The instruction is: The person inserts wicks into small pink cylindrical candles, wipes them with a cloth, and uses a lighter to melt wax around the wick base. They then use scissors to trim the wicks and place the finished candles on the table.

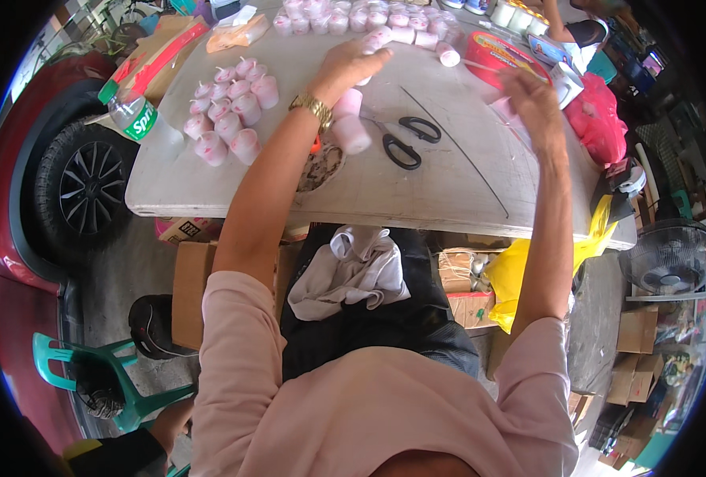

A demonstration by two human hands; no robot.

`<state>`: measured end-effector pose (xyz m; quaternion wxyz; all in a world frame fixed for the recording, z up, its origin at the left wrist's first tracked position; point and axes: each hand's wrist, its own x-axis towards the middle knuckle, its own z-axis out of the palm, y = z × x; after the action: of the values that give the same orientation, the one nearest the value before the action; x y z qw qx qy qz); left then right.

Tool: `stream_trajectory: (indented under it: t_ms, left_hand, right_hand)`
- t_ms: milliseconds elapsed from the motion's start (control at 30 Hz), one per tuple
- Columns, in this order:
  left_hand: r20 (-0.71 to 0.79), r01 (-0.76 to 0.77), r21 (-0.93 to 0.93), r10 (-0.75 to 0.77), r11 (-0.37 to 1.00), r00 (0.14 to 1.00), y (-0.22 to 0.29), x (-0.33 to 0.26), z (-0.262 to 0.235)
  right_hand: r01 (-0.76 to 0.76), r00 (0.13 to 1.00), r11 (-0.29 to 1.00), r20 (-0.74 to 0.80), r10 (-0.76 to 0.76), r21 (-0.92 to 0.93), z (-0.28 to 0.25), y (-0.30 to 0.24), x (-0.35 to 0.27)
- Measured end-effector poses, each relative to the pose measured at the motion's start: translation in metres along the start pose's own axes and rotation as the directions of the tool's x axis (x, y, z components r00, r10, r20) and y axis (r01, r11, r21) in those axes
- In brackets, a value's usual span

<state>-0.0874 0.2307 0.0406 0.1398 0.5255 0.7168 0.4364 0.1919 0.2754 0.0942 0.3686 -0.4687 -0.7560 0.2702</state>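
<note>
My left hand, with a gold watch on the wrist, is curled over a pink-and-white candle, mostly hidden under the palm. Another candle lies just beyond its fingers. Two more candles lie beside that wrist. Raised at the right, my right hand is slightly blurred, its fingers pinched on a thin pale strand. Several candles with wicks stand grouped at the left. Black-handled scissors lie open between my arms, and a thin dark rod slants across the table.
Many candles line the table's far side. A red tub and pink plastic bag are at the right, a bottle at the left. A cloth rests on my lap. A yellow bag hangs below the table.
</note>
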Motion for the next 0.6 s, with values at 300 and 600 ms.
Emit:
stream_trajectory:
  t_ms: [300,600]
  left_hand:
    - [-0.09,-0.209,0.685,0.365,0.698,0.926,-0.004,-0.139,-0.014]
    - [-0.17,-0.32,0.43,0.424,0.844,0.89,-0.007,-0.161,-0.028]
  right_hand:
    - [0.597,0.773,0.688,0.064,-0.632,-0.413,0.056,0.006,-0.024]
    - [0.666,0.744,0.661,0.369,-0.557,-0.346,0.162,-0.047,-0.061]
